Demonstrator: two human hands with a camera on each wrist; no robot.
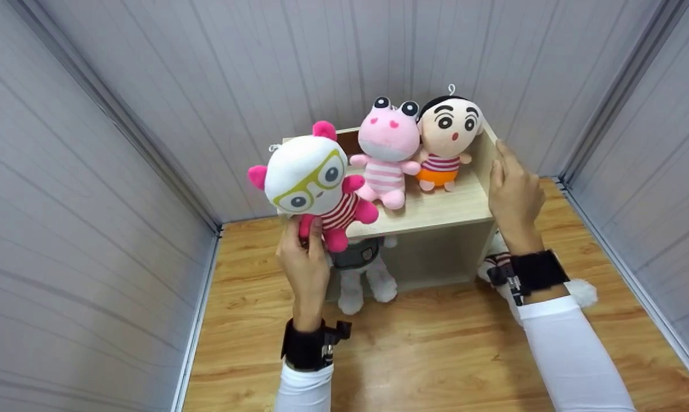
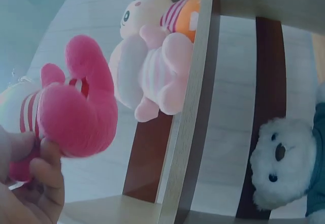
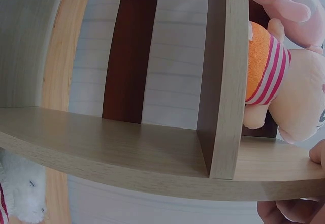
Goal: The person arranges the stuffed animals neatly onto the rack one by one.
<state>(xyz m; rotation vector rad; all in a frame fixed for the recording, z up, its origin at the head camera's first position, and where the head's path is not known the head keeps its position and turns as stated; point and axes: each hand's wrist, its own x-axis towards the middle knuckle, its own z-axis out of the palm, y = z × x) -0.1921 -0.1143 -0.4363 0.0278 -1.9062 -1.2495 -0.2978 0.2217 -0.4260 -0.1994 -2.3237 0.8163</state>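
Note:
My left hand pinches a plush toy with a white head, yellow glasses, pink ears and a red-striped body, by its lower side. In the left wrist view the plush toy hangs tilted, in front of the shelf's top level. My right hand grips the right side panel of the small wooden shelf, thumb and fingers on either face of the panel. On that top level sit a pink frog plush and, to its right, a boy doll in an orange and striped outfit.
A white fluffy bear plush in dark clothes sits at the left of the lower compartment, its legs over the floor. Another white fluffy plush lies outside the shelf's right side. Grey panel walls enclose the corner.

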